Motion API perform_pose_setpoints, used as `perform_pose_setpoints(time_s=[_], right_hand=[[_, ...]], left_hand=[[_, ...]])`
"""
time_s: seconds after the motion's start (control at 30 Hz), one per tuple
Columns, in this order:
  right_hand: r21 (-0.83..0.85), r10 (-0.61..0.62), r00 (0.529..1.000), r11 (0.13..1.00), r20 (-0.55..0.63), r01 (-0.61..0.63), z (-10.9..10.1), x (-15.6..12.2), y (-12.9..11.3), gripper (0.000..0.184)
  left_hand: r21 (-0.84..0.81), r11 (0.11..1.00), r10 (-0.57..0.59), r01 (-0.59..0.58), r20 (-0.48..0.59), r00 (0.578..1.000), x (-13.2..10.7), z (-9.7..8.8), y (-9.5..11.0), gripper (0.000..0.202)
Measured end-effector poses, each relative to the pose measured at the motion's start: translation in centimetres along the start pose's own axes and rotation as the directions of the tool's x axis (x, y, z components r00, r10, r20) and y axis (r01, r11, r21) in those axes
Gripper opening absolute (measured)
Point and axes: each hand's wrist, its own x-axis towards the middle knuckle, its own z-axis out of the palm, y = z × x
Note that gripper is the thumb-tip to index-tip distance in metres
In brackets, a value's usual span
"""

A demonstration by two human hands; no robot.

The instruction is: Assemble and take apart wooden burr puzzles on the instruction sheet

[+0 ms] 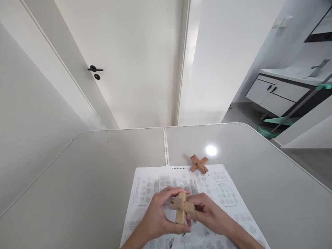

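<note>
A light wooden interlocking puzzle [181, 206], made of crossed blocks, is held up over the printed sheet. One of its blocks bears a dark number 3. My left hand [162, 214] grips it from the left, with the thumb at the near end and fingertips at the far end. On the right side, my right hand [207, 211] pinches the puzzle, its fingers partly hidden behind the blocks. Past the hands, a darker brown wooden cross-shaped puzzle [199, 164] rests on the sheet's far edge.
The paper sheet [140, 178], covered in small diagrams, lies on a grey table [77, 186] with a seam down its middle. A white door [135, 69] with a black handle stands beyond. At right is a washbasin cabinet [280, 93].
</note>
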Motion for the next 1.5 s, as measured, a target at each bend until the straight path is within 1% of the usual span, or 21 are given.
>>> perform_pose_setpoints(time_s=[0.1, 0.23, 0.37, 0.43, 0.53, 0.7, 0.77, 0.87, 1.0, 1.2, 1.33, 1.43, 1.5], right_hand=[[0.037, 0.037, 0.999, 0.999, 0.020, -0.038, -0.2, 0.0, 0.2, 0.037], [0.072, 0.069, 0.996, 0.995, 0.054, -0.072, -0.1, 0.1, -0.4, 0.033], [0.092, 0.068, 0.990, 0.993, 0.126, -0.080, 0.2, 0.1, -1.1, 0.032], [0.080, 0.055, 0.989, 0.995, 0.134, -0.066, 0.2, 0.1, -1.1, 0.033], [0.036, 0.031, 0.995, 0.999, 0.093, -0.035, 0.3, 0.2, -0.7, 0.034], [-0.042, -0.008, 1.000, 0.999, 0.017, 0.009, 0.4, 0.2, 0.1, 0.043], [-0.070, -0.025, 1.000, 0.997, 0.000, 0.025, 0.5, 0.3, 0.1, 0.047], [-0.113, -0.032, 0.999, 0.993, -0.028, 0.028, 0.6, 0.3, 0.0, 0.053], [-0.113, -0.056, 0.998, 0.992, -0.031, 0.052, 0.7, 0.4, -0.3, 0.055], [-0.112, -0.085, 0.996, 0.990, -0.041, 0.080, 0.8, 0.4, -0.3, 0.053], [-0.077, -0.050, 0.998, 0.996, -0.026, 0.048, 0.7, 0.2, -0.2, 0.051], [-0.038, 0.021, 1.000, 0.999, 0.002, -0.021, 0.5, 0.1, 0.2, 0.042], [-0.043, 0.038, 0.998, 0.998, -0.048, -0.040, 0.3, 0.1, 0.4, 0.031]], left_hand=[[-0.045, 0.999, -0.020, 0.020, 0.011, 1.000, 0.1, 0.1, 0.1, 0.072], [-0.072, 0.997, -0.035, 0.036, 0.021, 0.999, 0.2, 0.1, 0.2, 0.081], [-0.074, 0.996, -0.037, 0.040, 0.047, 0.998, 0.2, 0.0, 0.0, 0.083], [-0.056, 0.997, -0.048, 0.051, 0.055, 0.997, 0.2, 0.0, 0.1, 0.082], [-0.048, 0.997, -0.050, 0.053, 0.060, 0.997, 0.2, -0.1, 0.2, 0.080], [-0.067, 0.998, -0.010, 0.013, 0.038, 0.999, 0.3, -0.1, 0.4, 0.075], [-0.058, 0.998, 0.009, -0.008, 0.018, 1.000, 0.2, -0.1, 0.4, 0.073], [-0.040, 0.999, 0.016, -0.016, 0.002, 1.000, 0.1, 0.0, 0.3, 0.076], [-0.048, 0.999, 0.020, -0.020, 0.009, 1.000, 0.0, 0.1, 0.1, 0.076], [-0.021, 0.999, 0.025, -0.026, -0.006, 1.000, -0.1, 0.1, 0.0, 0.075], [-0.025, 0.999, 0.022, -0.022, 0.007, 1.000, 0.0, 0.0, 0.2, 0.075], [-0.021, 0.999, 0.041, -0.042, -0.021, 0.999, 0.1, 0.0, 0.3, 0.076], [0.055, 0.996, 0.077, -0.073, -0.088, 0.993, 0.0, 0.0, 0.2, 0.074]])
